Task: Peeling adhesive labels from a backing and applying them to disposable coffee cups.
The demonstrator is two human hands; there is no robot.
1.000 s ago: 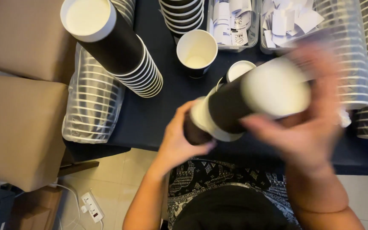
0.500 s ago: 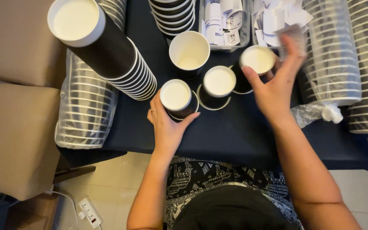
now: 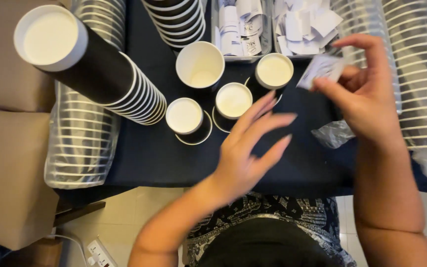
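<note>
Three upside-down black paper cups with white bases now stand in a row on the dark bench: left one (image 3: 184,115), middle one (image 3: 233,100), far-right one (image 3: 274,70). Half a second ago both hands were on those cups; now they're off them. Left hand (image 3: 245,153) hovers above the bench just near of the middle cup, fingers spread wide, holding nothing. Right hand (image 3: 366,99) has lifted and pinches a small white paper sachet (image 3: 322,66) between thumb and fingertips, up near the clear tray of white sachets (image 3: 305,27) at the far edge. So the cups look set down and the work seems to have moved on to the sachets. One upright white-lined paper cup (image 3: 199,65) stands open just beyond the row. Big slanting stack of black cups (image 3: 100,74) sits left. Sachet is motion-blurred, its print unreadable. Plastic-wrapped cup sleeves (image 3: 82,143) run off frame on both sides.
</note>
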